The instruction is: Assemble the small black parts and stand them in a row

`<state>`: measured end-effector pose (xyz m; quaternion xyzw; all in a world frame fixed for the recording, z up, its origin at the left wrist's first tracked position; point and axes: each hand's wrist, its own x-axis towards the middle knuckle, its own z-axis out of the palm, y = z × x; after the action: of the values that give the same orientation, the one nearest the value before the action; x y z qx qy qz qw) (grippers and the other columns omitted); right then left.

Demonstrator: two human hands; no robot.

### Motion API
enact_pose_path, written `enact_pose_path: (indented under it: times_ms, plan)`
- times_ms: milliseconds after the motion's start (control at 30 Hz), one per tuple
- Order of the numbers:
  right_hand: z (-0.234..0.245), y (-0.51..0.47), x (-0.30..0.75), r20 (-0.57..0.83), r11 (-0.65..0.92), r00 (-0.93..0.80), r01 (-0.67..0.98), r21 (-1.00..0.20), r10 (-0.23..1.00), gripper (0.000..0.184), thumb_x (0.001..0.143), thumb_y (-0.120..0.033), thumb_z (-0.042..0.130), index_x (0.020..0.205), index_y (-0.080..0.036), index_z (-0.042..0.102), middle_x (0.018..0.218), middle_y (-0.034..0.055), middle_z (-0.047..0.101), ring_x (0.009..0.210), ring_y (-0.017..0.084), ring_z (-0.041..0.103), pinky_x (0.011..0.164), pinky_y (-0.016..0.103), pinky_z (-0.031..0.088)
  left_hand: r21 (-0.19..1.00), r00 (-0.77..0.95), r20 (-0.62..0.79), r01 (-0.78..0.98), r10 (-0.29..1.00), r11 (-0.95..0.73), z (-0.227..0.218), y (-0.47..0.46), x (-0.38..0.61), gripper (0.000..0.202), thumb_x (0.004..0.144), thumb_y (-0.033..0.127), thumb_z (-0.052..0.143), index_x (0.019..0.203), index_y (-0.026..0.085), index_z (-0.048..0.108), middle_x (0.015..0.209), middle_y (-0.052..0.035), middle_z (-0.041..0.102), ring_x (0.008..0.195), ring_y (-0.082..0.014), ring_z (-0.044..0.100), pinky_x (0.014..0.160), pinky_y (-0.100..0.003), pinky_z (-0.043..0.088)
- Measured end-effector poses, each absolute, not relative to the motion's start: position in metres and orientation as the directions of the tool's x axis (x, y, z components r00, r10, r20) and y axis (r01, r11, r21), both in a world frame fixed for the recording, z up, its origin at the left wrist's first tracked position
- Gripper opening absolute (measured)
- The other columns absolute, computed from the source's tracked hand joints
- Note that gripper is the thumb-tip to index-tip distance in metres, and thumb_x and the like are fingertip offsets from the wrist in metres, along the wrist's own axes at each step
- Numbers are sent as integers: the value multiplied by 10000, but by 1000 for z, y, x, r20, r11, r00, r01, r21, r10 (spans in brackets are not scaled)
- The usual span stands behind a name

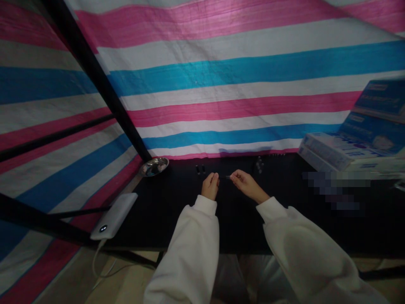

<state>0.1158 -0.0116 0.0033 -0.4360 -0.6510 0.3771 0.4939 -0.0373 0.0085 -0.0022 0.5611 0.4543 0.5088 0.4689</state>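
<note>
Now: both hands on one small dark piece, above the worktop

Head view, the only one. Your left hand (210, 185) is curled narrow, fingertips turned inward. Your right hand (245, 183) is drawn to a fine pinch facing it. Between them sits a small dark piece (227, 177), thin, and as far as this view shows held at either end. It is too small and too dim to say what it is. It hangs just over the black worktop (177, 211), towards the far edge; I cannot tell whether it touches the surface.

Around it:
- Two small dark pegs (200, 169) stand just beyond your left hand.
- A tight cluster of similar dark bits (259, 165) stands just beyond your right.
- A metal dish (154, 166) sits at the far left corner, beside the black pole (95, 71).
- A white power bank (114, 215) lies on the left edge, its cable (101, 264) dropping towards the floor.
- Stacked blue-and-white boxes (357, 143) sit far right, well apart from your hands.
- The striped tarp (221, 76) closes off the back and the left.

Judgement: the step in hand looks like fine two-handed work on that one piece, fingertip against fingertip. Any further handling calls for a steady pinch and small motions, kept low over the worktop. The light is poor and a dropped dark piece would be hard to find on black.
</note>
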Motion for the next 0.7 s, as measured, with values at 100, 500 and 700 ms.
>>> enact_pose_path:
  times_ms: [100, 500, 700]
  plan:
    - [4, -13, 116, 350, 371, -136, 184, -910, 927, 218, 755, -385, 480, 819, -179, 451, 598, -51, 431, 481, 68, 418, 458, 201, 335, 980, 82, 192, 30, 978, -195, 0, 8, -39, 349, 755, 471, 420, 596, 165, 371, 505, 62, 395, 325, -20, 311, 318, -162, 207]
    - [-4, -10, 125, 447, 526, -284, 549, -649, 848, 106, 737, -258, 535, 785, -176, 581, 761, 25, 533, 618, 104, 466, 592, 250, 376, 964, -72, 242, 129, 968, -231, 3, 10, -40, 360, 707, 445, 495, 520, 175, 347, 411, 75, 323, 359, -41, 323, 351, -174, 216]
    - [0, -9, 117, 459, 451, -59, 328, -830, 887, 173, 769, -327, 477, 841, -174, 512, 721, 8, 507, 625, 112, 478, 579, 249, 387, 967, -26, 232, 110, 972, -228, 2, 11, -40, 380, 655, 439, 569, 534, 177, 322, 376, 97, 298, 306, -30, 301, 325, -168, 198]
